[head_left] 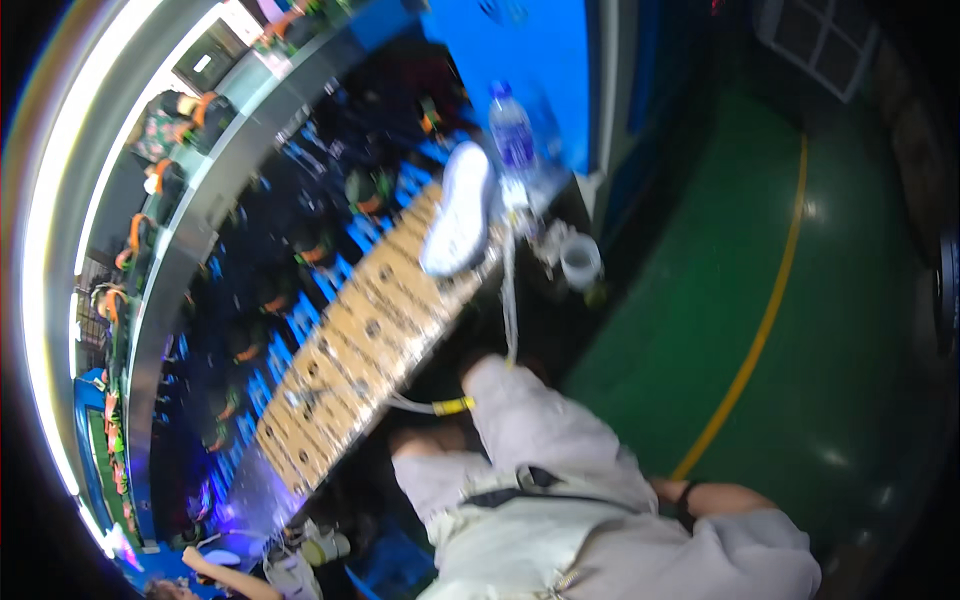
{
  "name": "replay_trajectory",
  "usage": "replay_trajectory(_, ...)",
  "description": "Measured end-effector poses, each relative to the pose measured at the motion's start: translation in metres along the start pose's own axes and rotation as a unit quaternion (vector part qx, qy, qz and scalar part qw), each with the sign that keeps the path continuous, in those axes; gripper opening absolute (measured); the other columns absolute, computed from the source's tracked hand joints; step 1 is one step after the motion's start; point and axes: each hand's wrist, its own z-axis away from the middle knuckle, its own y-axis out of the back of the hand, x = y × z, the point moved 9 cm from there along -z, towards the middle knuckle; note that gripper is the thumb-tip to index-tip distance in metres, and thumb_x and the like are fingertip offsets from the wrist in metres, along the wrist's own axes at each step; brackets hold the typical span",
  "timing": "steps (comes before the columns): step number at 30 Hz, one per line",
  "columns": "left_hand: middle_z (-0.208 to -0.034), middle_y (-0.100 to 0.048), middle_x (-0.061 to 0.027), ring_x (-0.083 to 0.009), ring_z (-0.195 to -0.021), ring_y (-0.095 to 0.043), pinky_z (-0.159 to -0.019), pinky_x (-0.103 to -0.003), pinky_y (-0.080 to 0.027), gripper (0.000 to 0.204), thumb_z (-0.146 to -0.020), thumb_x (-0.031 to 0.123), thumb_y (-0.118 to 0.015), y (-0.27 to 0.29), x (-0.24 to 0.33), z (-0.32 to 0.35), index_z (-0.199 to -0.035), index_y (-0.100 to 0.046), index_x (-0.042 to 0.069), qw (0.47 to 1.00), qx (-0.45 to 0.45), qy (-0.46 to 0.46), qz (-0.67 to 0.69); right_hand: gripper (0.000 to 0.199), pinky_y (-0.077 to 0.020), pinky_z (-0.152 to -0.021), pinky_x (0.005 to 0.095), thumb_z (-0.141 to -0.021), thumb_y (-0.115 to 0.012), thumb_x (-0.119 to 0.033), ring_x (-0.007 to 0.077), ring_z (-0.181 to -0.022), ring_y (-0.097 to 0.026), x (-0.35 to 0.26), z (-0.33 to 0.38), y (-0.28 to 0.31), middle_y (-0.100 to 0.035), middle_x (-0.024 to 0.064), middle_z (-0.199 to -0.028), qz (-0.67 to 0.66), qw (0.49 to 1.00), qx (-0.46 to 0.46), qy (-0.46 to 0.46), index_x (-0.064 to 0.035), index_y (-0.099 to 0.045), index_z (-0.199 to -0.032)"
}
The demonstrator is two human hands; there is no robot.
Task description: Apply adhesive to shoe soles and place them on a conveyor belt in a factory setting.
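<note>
My right hand (668, 489) is mostly hidden beside the leg of my pale shorts. The wrist, with a dark band, shows below the sleeve, but the fingers cannot be made out. No part of my left hand appears. In front of my knees, a white shoe or shoe part (459, 210) lies at the far end of a long bench topped with brown cardboard (372, 328). Neither hand is seen touching it. A pale cord with a yellow sleeve (455, 405) runs from the bench edge toward my knees.
A clear bottle with a purple label (514, 138) stands beyond the shoe, near a white cup (580, 262). Blue panels (545, 50) rise behind. Green floor with a yellow line (770, 320) lies right. Another person's arm (230, 578) reaches in at lower left; a conveyor-like line curves along the left.
</note>
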Motion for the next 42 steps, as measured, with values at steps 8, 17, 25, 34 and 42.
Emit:
replay_trajectory(8,-0.120,-0.071,-0.0201,-0.0342,-0.106,-0.068,-0.098,-0.038,-0.052,0.044,-0.089,0.018,-0.077,0.098,0.174,-0.010,-0.129,-0.067,0.002,0.978,-0.079,-0.166,-0.093,0.017,-0.0503,-0.065,0.0296,-0.092,-0.066,-0.010,0.0089,-0.068,-0.056,-0.413,0.339,0.471,-0.063,0.0018,-0.075,-0.026,0.818,0.418,0.395,-0.0030,-0.070,-0.107)
replay_trajectory(17,-0.116,-0.068,-0.0290,-0.0451,-0.105,-0.068,-0.091,-0.047,-0.055,0.054,-0.093,0.039,-0.069,0.469,0.538,0.210,-0.129,-0.065,-0.001,0.678,0.331,-0.644,-0.128,0.049,-0.0514,-0.069,0.0234,-0.102,-0.064,-0.040,0.0083,-0.081,-0.063,-0.655,0.703,0.713,-0.073,0.0118,-0.103,-0.152,0.484,0.541,0.671,0.0011,-0.061,-0.128)
replay_trajectory(25,-0.125,-0.061,-0.0257,-0.0444,-0.109,-0.064,-0.094,-0.047,-0.053,0.068,-0.083,0.020,-0.080,0.562,0.773,0.354,-0.140,-0.052,-0.002,0.477,0.408,-0.752,-0.201,0.042,-0.0553,-0.067,0.0333,-0.106,-0.056,-0.037,0.0209,-0.084,-0.066,-0.689,0.741,0.862,-0.066,0.0216,-0.112,-0.442,0.542,0.307,0.646,-0.0036,-0.048,-0.130)
replay_trajectory(34,-0.153,-0.040,-0.0305,-0.0450,-0.137,-0.048,-0.113,-0.046,-0.044,0.105,-0.080,0.031,-0.085,0.675,0.986,0.334,-0.160,-0.023,0.003,0.515,0.566,-0.642,-0.048,0.031,-0.0541,-0.071,0.0286,-0.105,-0.056,-0.025,0.0140,-0.082,-0.068,-0.731,0.869,0.871,-0.073,0.0120,-0.111,-0.304,0.552,0.317,0.709,-0.0053,-0.056,-0.128)
replay_trajectory(42,-0.111,-0.071,-0.0282,-0.0470,-0.108,-0.066,-0.101,-0.051,-0.052,0.045,-0.092,0.026,-0.066,0.756,1.051,0.287,-0.124,-0.057,-0.003,0.546,0.481,-0.664,0.175,0.028,-0.0550,-0.083,0.0350,-0.100,-0.056,-0.018,0.0250,-0.092,-0.070,-0.792,0.907,0.902,-0.075,0.0140,-0.102,0.160,0.543,0.557,0.608,-0.0003,-0.070,-0.117)
